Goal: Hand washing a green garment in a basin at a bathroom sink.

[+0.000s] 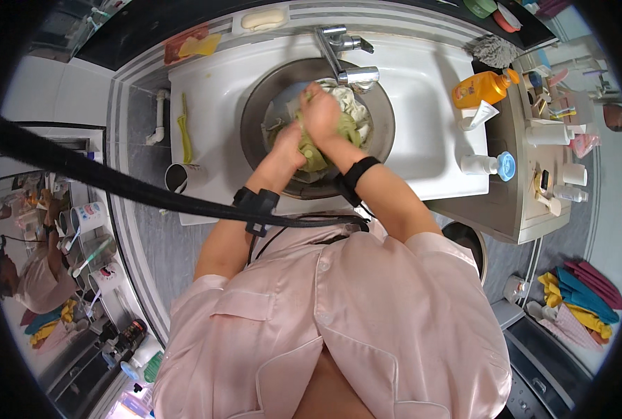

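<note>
A wide metal basin [252, 120] sits in the white sink under the chrome faucet [340, 61]. Both hands are over it, close together and gripping a bunched green cloth [316, 160]. My right hand [321, 113] is closed round the upper part of the cloth, its fingers slightly blurred. Just below and to its left, my left hand [288, 145] is closed on the same cloth. White fabric [353, 110] lies crumpled in the basin behind and to the right of my hands. Part of the basin's inside is hidden by my hands.
An orange pump bottle [477, 89], a white tube [480, 115] and a blue-capped bottle [482, 165] stand along the sink's right side. A green brush [184, 129] and a cup [182, 177] are at the left. A soap bar [263, 19] rests behind. A black strap [101, 174] crosses the left side.
</note>
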`<action>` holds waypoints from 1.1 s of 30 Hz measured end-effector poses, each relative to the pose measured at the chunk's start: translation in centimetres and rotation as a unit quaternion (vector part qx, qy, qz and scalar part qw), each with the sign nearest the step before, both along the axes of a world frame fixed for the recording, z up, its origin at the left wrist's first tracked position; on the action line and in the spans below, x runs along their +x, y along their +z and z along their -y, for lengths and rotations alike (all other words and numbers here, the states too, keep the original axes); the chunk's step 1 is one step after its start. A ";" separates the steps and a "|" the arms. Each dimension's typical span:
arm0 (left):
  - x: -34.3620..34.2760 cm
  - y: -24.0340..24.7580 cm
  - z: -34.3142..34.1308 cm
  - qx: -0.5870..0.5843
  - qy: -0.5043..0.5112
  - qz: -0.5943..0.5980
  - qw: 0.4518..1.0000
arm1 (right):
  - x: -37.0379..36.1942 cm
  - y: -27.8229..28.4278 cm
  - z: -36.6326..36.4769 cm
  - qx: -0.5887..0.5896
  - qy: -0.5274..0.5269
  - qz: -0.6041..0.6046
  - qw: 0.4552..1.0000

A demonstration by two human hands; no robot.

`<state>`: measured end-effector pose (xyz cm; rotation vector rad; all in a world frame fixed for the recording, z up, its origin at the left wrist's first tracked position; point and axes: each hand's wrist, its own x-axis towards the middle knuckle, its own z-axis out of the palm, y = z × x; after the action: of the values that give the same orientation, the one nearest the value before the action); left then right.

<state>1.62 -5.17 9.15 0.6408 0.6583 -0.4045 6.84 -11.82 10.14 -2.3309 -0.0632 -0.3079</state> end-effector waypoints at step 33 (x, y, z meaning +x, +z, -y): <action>-0.1 -1.4 -0.5 0.341 -0.163 0.107 0.920 | 0.2 0.4 -0.4 -0.086 0.031 -0.049 0.995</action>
<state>1.57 -4.70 7.74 1.4529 0.4728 -0.4016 7.03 -11.41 10.54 -2.5045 -0.1187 -0.1621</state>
